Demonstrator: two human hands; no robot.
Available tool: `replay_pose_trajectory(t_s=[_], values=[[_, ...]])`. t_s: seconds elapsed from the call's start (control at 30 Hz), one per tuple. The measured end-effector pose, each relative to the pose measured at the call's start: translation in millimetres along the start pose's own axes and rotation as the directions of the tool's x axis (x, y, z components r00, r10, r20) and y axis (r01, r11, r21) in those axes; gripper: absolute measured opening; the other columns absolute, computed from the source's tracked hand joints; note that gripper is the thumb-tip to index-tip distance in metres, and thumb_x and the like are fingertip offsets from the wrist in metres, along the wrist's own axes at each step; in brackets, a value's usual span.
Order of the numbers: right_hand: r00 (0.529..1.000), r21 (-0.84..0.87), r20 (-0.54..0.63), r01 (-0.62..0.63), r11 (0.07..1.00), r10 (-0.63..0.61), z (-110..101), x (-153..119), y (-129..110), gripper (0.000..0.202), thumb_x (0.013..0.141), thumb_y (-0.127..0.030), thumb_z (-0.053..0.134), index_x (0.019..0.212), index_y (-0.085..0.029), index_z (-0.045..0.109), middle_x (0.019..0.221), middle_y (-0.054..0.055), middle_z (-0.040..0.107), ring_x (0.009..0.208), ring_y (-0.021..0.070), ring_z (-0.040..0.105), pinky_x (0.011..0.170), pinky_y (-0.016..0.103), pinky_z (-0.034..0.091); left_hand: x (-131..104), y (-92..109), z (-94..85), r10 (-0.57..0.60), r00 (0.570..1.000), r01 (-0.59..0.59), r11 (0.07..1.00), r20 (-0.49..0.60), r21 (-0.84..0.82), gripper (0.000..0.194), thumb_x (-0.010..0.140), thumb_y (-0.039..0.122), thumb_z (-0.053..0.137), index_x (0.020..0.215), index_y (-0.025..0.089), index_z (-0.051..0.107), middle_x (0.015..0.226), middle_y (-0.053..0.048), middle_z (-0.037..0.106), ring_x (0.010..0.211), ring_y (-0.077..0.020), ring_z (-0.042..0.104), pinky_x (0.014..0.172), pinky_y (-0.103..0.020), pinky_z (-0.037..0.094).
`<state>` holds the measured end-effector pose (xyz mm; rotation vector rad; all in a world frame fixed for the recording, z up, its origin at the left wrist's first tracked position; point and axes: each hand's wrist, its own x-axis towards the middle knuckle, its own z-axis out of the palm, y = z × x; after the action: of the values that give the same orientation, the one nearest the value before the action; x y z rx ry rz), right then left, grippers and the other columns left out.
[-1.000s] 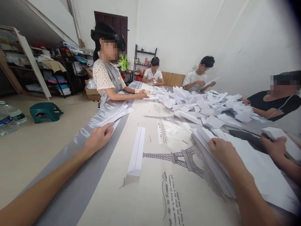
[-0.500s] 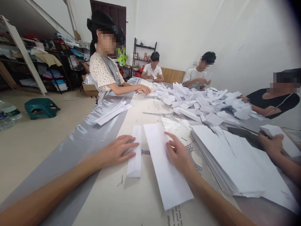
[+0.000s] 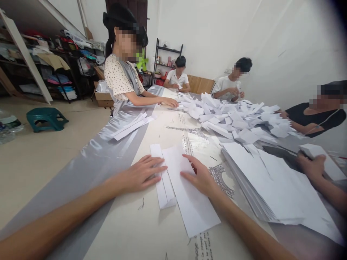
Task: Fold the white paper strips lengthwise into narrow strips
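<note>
Fingers spread, my left hand [image 3: 145,173] lies flat on a narrow folded paper strip [image 3: 162,189] on the printed tablecloth. Beside it, slightly slanted, is a wider white paper sheet [image 3: 195,213]; its left edge meets or nearly meets the strip's right edge. My right hand [image 3: 199,177] rests on the right side of that sheet, index finger and thumb apart, its other fingers partly hidden. Further right stands a tall stack of white paper [image 3: 265,180].
A large heap of folded papers [image 3: 235,119] covers the far right of the table. Some strips [image 3: 132,126] lie at the left. Co-workers sit or stand around; a person's hand [image 3: 311,164] at right holds a white paper block [image 3: 325,159]. A green stool [image 3: 47,117] stands on the floor.
My left hand has slid the narrow strip to the right, up against the wider sheet. My right hand and the sheet have shifted slightly left. The standing co-worker's hands have moved a little.
</note>
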<state>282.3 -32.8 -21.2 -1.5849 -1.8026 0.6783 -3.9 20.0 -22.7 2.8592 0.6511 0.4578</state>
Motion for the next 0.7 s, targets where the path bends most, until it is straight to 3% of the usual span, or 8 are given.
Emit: replay_pose_trajectory(t_s=[0.13,0.3,0.47,0.57,0.7], values=[[0.998,0.085,0.015,-0.066,0.994,0.065,-1.1,2.4,-0.9,0.071,0.084,-0.03,0.066,0.15,-0.032,0.039,0.12,0.006,0.064,0.086,0.0203,0.065,0.08,0.04,0.057,2.7,2.1,-1.3,0.023,1.0,-0.022,0.999,-0.005,0.026,0.048,0.108,0.041,0.039,0.156,0.036,0.036,0.16,-0.005,0.041,0.142,-0.0271,0.043,0.121,-0.049,0.026],[0.998,-0.05,0.035,-0.052,0.997,0.054,-9.8,-1.0,-1.9,0.067,0.087,-0.031,0.065,0.15,-0.035,0.043,0.13,0.007,0.064,0.1,0.0244,0.065,0.089,0.048,0.057,4.0,2.5,-1.1,0.032,0.999,-0.034,0.998,0.03,0.049,0.047,0.109,0.042,0.035,0.156,0.036,0.035,0.16,-0.002,0.042,0.145,-0.0256,0.041,0.122,-0.048,0.02],[0.994,0.026,0.107,0.006,1.0,-0.008,-35.9,-13.0,-11.2,0.068,0.091,-0.042,0.066,0.154,-0.036,0.04,0.137,0.007,0.065,0.109,0.0264,0.069,0.097,0.051,0.057,3.5,3.3,-2.7,0.017,0.999,-0.019,0.998,0.027,0.059,0.046,0.109,0.043,0.037,0.154,0.034,0.041,0.157,-0.004,0.046,0.142,-0.0263,0.043,0.12,-0.047,0.025],[0.978,0.043,0.185,0.085,0.995,-0.092,-43.5,-20.7,-21.1,0.055,0.096,-0.051,0.06,0.148,-0.035,0.05,0.151,0.004,0.054,0.133,0.0302,0.056,0.109,0.054,0.05,3.9,4.9,-4.5,0.01,1.0,-0.012,0.998,0.027,0.056,0.046,0.108,0.044,0.039,0.153,0.033,0.042,0.156,-0.005,0.047,0.141,-0.0279,0.044,0.118,-0.048,0.027],[0.906,-0.001,0.395,0.167,0.986,-0.153,-35.5,-27.1,-30.1,0.052,0.104,-0.052,0.045,0.154,-0.042,0.038,0.161,-0.005,0.038,0.148,0.0283,0.038,0.121,0.058,0.035,4.5,4.8,-5.2,0.029,0.999,-0.03,0.999,0.019,0.038,0.045,0.108,0.042,0.04,0.152,0.033,0.044,0.154,-0.007,0.049,0.141,-0.0274,0.044,0.118,-0.049,0.027]])
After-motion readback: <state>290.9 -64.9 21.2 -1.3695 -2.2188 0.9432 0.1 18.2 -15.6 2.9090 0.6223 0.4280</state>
